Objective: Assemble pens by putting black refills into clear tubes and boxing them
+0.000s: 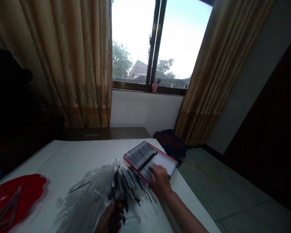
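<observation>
My left hand (111, 216) is closed at the front of the table, its fingers curled round a clear plastic tube (102, 196) that sticks out to the upper left. Blur hides the detail there. My right hand (160, 178) reaches over a shallow box (168, 165) with a red edge, its bent fingertips down on the row nearer me. Whatever those fingers pinch is hidden. Slim clear pens with black ends (142, 154) lie side by side in the box. Between my hands spreads a pile of clear tubes (87, 197), with black-tipped pieces (121, 181) at its right.
A red scalloped tray (31, 191) with a few clear pieces sits at the table's left. White sheeting (70, 152) covers the table. Beyond its far right corner lies a dark cloth bundle (171, 142) on the floor. A pink cup (155, 87) stands on the windowsill.
</observation>
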The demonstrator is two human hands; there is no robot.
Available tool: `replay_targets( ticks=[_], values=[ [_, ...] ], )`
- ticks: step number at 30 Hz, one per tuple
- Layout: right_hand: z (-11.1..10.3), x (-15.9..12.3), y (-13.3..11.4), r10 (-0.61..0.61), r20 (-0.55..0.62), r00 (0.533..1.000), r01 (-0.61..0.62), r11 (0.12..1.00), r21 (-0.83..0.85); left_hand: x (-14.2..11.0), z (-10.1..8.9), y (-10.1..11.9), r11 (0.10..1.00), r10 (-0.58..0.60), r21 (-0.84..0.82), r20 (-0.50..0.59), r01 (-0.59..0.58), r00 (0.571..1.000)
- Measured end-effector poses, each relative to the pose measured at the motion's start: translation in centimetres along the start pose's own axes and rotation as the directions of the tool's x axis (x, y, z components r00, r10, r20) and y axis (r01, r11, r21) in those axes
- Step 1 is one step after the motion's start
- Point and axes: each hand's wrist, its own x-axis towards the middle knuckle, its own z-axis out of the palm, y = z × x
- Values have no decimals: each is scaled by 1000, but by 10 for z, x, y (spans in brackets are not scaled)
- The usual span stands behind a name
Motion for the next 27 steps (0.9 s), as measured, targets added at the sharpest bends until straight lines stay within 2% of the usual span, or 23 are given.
replay_targets(
  ticks=[4, 7, 13, 16, 20, 23, 25, 26, 27],
  values=[
    [3, -17, -43, -230, 19, 973, 229, 972, 55, 5, -5, -2, 998, -33, -45, 12, 34, 999],
    [7, -22, -61, -284, 51, 958, 283, 959, 16, 6, -7, -3, 999, -16, -41, 22, 17, 1000],
    [10, -23, -69, -238, 116, 964, 245, 968, -52, 1, -5, -4, 1000, 18, -24, 63, -17, 998],
    [9, -24, -70, -201, 107, 974, 207, 977, -46, 2, -6, -6, 1000, 31, -5, 31, -31, 999],
    [5, -33, -67, -86, 4, 996, 86, 996, 26, 3, -6, -7, 998, 62, 18, 19, -63, 998],
    [5, -50, -61, 19, -113, 993, -1, 988, 153, 5, -4, -9, 997, 64, 45, -4, -64, 998],
    [5, -64, -57, 44, -153, 987, -3, 967, 255, 7, -3, -14, 984, 138, 114, -24, -134, 990],
    [5, -71, -56, 38, -153, 988, 10, 954, 301, 7, -2, -17, 961, 223, 175, -30, -215, 974],
    [4, -77, -56, 24, -142, 990, 26, 939, 343, 6, -1, -20, 913, 336, 256, -26, -319, 941]
  ],
)
